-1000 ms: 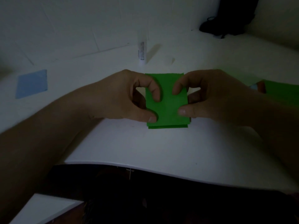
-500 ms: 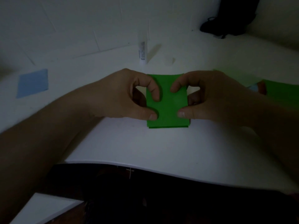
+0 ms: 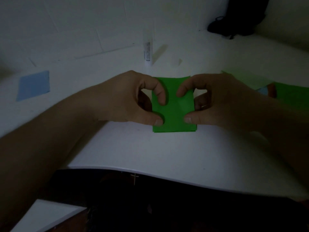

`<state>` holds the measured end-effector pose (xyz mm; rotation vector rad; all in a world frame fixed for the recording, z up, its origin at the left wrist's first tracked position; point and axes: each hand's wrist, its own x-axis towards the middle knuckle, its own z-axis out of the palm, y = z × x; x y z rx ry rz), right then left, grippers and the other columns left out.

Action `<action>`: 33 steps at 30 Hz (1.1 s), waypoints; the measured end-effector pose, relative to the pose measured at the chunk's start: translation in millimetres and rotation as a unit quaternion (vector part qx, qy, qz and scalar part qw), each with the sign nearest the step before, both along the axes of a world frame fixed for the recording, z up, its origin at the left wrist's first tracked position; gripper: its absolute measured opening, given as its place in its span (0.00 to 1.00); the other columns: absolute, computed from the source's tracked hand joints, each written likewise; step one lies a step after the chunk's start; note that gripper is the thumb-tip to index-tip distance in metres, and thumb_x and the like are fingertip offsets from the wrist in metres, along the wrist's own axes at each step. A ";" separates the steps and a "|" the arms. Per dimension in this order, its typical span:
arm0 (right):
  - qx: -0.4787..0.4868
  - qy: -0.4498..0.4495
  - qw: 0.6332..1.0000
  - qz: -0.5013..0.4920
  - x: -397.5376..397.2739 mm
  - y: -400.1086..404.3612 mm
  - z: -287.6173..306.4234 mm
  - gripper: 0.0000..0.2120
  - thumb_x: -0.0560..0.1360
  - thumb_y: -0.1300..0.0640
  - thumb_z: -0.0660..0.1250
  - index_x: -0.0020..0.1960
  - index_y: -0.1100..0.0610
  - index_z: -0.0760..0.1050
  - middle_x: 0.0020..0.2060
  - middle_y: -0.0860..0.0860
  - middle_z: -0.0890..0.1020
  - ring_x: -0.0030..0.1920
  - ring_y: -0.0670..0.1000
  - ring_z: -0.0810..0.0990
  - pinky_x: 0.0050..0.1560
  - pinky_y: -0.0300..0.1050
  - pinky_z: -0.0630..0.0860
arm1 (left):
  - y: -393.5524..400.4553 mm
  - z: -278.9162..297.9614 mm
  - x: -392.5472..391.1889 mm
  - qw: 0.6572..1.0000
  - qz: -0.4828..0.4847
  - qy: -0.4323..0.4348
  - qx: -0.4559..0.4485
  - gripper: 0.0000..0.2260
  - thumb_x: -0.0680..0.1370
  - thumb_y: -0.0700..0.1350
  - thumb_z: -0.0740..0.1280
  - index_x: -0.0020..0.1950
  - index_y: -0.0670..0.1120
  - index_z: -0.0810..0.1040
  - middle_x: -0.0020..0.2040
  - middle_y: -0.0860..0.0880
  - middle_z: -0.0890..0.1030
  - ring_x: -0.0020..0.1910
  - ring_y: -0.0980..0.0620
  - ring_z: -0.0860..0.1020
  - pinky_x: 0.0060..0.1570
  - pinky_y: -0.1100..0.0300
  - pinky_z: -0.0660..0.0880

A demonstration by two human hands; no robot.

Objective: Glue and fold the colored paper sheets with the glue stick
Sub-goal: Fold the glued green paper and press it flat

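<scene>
Folded green sheet (image 3: 174,111) flat on the white table (image 3: 150,151), held down from both sides. Left hand (image 3: 127,97) on its left edge: forefinger curled over and pressing the upper part of the sheet, thumb tip pressing near the lower left corner, an arch of space between the two. Right hand (image 3: 222,99) mirrored on the right edge: forefinger bent down onto the upper right part, thumb tip planted near the lower right corner. Remaining fingers of both hands tucked behind, mostly hidden. Bare strip of green between the two sets of fingertips; a thin second layer peeking out just below the thumbs at the near edge, so seemingly folded double, though dim light makes that hard to confirm.

Beyond the forefingers, upright and well apart from the sheet: glue stick (image 3: 148,52), white tube with a printed label. Just right of it, past the right forefinger, a small pale cap-like piece (image 3: 177,62), too faint to name surely. Far out to the left of the left hand: blue sheet (image 3: 34,85) lying flat. Out past the right wrist: more paper (image 3: 291,96), green on top, with slivers of blue and red showing at its near-left corner, and a paler green sheet (image 3: 245,79) behind the knuckles.
</scene>
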<state>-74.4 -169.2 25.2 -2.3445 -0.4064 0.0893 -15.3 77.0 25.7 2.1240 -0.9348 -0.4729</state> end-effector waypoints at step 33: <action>-0.016 0.003 1.000 -0.015 -4.3 3.9 2.0 0.22 0.60 0.51 0.80 0.50 0.39 0.76 0.32 0.44 0.84 0.33 0.48 0.85 0.44 0.58 0.84 | -1.7 -1.1 0.6 0.999 -0.006 -0.048 0.016 0.16 0.67 0.49 0.83 0.47 0.57 0.79 0.32 0.49 0.81 0.27 0.55 0.75 0.30 0.62 0.74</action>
